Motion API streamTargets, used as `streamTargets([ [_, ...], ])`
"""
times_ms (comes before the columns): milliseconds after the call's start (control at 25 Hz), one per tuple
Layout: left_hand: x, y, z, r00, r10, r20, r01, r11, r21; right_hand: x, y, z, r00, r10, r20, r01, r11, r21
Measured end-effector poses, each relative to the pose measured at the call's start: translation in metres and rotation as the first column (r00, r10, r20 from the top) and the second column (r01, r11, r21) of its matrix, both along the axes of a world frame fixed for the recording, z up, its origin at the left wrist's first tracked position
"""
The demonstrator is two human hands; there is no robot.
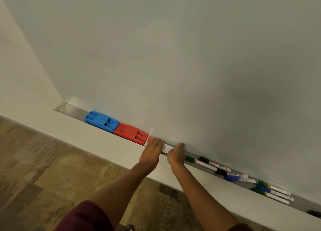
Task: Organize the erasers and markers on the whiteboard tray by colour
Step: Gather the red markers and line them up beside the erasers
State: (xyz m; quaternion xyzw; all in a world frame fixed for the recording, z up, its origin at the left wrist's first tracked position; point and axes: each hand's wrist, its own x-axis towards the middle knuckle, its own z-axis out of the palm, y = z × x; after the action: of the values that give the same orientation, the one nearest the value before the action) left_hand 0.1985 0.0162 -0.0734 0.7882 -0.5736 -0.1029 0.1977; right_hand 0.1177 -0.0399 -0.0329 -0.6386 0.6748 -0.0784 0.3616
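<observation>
The left hand [150, 153] lays straight fingers on red markers [149, 140] at 12 o'clock. The right hand [175, 155] curls its fingers round a white marker [165, 148].

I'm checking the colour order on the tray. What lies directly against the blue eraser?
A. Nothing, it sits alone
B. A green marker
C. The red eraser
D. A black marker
C: the red eraser lies end to end against the blue eraser near the left end of the tray, while the green and black markers lie farther right.
</observation>
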Motion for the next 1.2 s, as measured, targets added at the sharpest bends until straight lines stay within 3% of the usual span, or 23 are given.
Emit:
streamTargets([
  [320,0.003,0.002,0.000,0.998,0.032,0.061,-0.033,0.999,0.010,-0.001,-0.004,-0.001,0.996,0.048,-0.072,-0.050,0.998,-0.032],
  [920,0.006,0.003,0.002,0.996,0.022,0.090,-0.023,1.000,0.009,-0.014,-0.005,-0.001,0.998,0.046,0.030,-0.043,0.995,-0.087],
  [1200,-0.005,-0.001,0.008,0.994,0.019,0.103,-0.017,1.000,-0.014,-0.039,-0.007,0.001,0.993,0.105,0.050,-0.089,0.961,-0.263],
])
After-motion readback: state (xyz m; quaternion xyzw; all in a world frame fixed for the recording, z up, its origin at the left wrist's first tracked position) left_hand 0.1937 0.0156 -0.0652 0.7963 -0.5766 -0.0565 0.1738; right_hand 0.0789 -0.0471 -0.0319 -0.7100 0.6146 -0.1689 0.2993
